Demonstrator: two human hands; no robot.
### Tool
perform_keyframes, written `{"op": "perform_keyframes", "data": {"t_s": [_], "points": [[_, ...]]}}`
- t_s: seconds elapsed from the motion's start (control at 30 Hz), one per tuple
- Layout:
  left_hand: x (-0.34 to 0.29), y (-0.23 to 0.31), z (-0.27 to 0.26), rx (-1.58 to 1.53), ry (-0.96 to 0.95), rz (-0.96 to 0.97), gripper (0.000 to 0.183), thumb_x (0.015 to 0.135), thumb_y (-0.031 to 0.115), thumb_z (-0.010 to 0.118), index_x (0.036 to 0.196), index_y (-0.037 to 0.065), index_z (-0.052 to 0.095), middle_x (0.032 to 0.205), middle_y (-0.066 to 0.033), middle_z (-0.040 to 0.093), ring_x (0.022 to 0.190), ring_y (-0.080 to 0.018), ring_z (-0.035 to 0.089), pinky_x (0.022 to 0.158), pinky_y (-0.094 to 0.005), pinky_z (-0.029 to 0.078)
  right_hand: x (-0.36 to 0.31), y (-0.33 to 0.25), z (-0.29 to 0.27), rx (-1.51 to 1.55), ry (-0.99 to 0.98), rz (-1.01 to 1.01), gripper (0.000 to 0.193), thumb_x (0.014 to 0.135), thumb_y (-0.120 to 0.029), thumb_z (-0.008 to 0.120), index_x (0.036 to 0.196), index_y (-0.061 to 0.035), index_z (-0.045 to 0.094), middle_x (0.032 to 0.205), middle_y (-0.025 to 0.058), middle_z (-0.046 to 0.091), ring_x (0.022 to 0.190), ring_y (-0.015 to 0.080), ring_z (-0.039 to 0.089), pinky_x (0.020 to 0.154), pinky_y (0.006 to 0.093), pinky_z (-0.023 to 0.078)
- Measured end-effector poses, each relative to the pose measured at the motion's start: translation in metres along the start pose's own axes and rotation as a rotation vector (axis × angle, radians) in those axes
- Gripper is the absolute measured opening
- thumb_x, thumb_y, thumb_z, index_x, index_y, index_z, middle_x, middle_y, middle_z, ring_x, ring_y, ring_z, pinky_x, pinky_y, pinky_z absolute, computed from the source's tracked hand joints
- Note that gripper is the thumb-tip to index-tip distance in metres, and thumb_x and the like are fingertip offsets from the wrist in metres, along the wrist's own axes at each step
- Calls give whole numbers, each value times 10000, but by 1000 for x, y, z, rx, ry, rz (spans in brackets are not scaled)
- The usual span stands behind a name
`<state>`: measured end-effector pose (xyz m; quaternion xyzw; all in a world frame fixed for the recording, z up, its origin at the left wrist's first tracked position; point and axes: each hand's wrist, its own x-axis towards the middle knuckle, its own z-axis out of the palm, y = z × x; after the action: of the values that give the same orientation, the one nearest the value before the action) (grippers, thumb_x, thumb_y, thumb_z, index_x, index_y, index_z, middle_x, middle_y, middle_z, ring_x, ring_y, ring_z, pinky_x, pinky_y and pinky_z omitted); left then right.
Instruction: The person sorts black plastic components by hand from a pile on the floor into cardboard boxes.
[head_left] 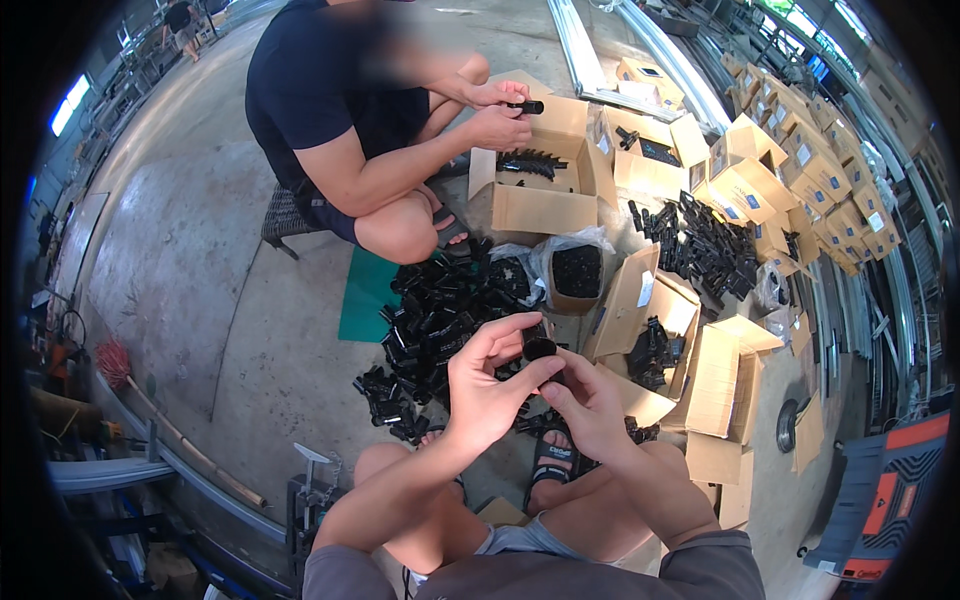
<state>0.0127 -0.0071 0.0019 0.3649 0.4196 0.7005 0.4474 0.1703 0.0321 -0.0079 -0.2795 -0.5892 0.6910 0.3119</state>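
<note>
Both my hands meet in front of me around a short black tubular part (540, 348), its round end facing up. My left hand (488, 378) grips it from the left with thumb and fingers. From the right, my right hand (592, 405) closes its thumb and fingers on the lower portion, much of which they hide. Just beyond my hands, a heap of similar black parts (430, 315) lies on the floor. An open cardboard box (612, 335) with black pieces inside stands right of my hands.
Across from me a seated person (330, 130) holds another black part (530, 107) over an open carton (545, 212). A second black pile (700, 245) lies to the right, near stacked cartons (820, 170). A grey-and-orange case (885, 500) stands at lower right; a metal rail (210, 485) runs at left.
</note>
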Motion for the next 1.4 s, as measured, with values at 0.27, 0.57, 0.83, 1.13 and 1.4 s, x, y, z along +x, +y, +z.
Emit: {"op": "perform_keyframes", "data": {"t_s": [0.27,0.57,0.83,1.13,1.4], "points": [[0,-9,-4,-123,-105,-173,594,869,-38,711,1412,41,484,1119,-69,692,1031,-89,615,937,-253,488,1,-1,1,-55,139,83,553,981,-117,631,1452,27,378,1248,143,621,1129,161,607,987,321,498],[4,2,-15,-184,93,-260,559,923,-19,642,1436,82,442,1111,-110,693,989,-118,657,751,-227,539,21,-22,-18,35,74,194,612,953,-64,633,1439,-20,264,1075,168,674,894,203,689,771,302,587],[13,15,-24,-288,430,-262,490,982,116,616,1427,53,421,1141,-154,650,1043,-201,666,877,-302,587,162,95,-177,-238,438,434,276,966,-180,611,1191,-20,609,957,101,678,843,180,685,736,295,577],[27,4,-32,-225,521,-394,491,984,102,596,1435,39,411,1153,-168,636,1025,-226,671,884,-322,573,239,264,-239,-1382,500,475,189,843,-110,614,986,-71,731,985,214,714,949,395,688,833,493,568],[51,-17,-33,-268,599,-403,464,980,72,584,1412,55,419,1156,-180,630,1024,-247,674,881,-367,591,256,300,-236,-1519,238,531,179,864,-56,586,978,-75,723,1017,193,713,982,358,698,832,464,576]]}}
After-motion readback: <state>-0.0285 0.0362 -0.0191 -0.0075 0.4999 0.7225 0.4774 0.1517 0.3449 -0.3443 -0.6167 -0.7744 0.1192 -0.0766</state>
